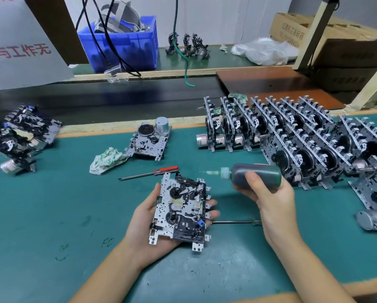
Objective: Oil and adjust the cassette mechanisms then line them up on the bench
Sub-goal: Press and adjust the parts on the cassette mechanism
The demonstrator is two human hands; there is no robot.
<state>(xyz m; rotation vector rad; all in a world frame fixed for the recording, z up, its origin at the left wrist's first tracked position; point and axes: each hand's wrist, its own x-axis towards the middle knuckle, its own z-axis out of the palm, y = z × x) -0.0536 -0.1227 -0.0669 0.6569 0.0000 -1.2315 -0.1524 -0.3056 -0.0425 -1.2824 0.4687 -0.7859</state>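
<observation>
Unprocessed cassette mechanisms (pixel 19 136) lie heaped at far left of the tabletop (pixel 52 204). My left hand (pixel 152 224) cradles one cassette mechanism (pixel 181 211) face-up, fingers (pixel 211 213) curled round its edge. My right hand (pixel 270 197) grips the oil bottle (pixel 255 176), nozzle pointing left, clear of the gears. Oiling step in hand; next, I judge, nozzle to hubs. Finished rows (pixel 292 136) stand right.
</observation>
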